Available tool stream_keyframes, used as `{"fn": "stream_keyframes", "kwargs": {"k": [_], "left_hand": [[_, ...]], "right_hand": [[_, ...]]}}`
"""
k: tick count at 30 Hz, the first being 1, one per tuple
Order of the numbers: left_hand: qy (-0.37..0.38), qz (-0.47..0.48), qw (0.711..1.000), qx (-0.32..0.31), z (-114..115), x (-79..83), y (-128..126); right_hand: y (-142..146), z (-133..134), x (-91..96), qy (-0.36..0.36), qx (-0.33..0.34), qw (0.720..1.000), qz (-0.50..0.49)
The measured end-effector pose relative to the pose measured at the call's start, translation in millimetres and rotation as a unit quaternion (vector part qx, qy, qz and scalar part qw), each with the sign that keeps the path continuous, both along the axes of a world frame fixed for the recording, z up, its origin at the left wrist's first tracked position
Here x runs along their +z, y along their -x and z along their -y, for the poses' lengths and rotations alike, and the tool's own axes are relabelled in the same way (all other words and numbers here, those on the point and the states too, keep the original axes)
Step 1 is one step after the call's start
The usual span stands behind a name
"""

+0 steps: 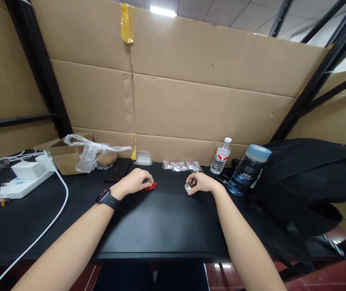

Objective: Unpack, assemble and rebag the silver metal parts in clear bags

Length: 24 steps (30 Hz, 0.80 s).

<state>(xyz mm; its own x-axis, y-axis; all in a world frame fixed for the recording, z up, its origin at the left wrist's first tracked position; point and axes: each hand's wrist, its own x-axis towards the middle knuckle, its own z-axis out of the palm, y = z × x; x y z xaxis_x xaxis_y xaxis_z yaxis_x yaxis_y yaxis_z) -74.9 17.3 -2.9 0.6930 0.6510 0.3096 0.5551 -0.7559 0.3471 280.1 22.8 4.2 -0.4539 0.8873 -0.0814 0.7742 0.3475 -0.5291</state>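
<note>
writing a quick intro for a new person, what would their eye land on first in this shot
Probably the small red item at the fingertips of the left hand, vivid against the black tabletop. Opposite it, the right hand has a round silvery item between thumb and fingers. Then perhaps the blue-lidded bottle at right and the yellow tape high on the cardboard wall.

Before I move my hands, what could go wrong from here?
The small silvery item might slip from your right hand. Swinging your right arm outward could knock over the blue-lidded bottle. The white cable, looping to the left of your left arm, might snag.
</note>
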Motion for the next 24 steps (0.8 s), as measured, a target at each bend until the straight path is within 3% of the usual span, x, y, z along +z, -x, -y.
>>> {"fn": "stream_keyframes", "kwargs": {"k": [6, 12, 18, 24], "left_hand": [[-0.053, 0.010, 0.998, 0.016, 2.1, 1.6, -3.7], [-0.055, 0.007, 0.998, 0.013, 2.2, -1.6, -8.7], [-0.059, 0.007, 0.998, 0.011, 3.5, -2.6, -11.0], [-0.062, 0.018, 0.998, 0.004, 7.1, -2.9, -15.4]], "right_hand": [[15.5, -13.0, -15.2, -0.180, -0.032, 0.983, 0.001], [27.8, -27.1, -24.8, -0.146, -0.051, 0.985, 0.072], [30.8, -20.2, -23.1, -0.184, 0.006, 0.981, 0.057], [45.1, -19.2, -26.7, -0.227, -0.004, 0.971, 0.081]]}}
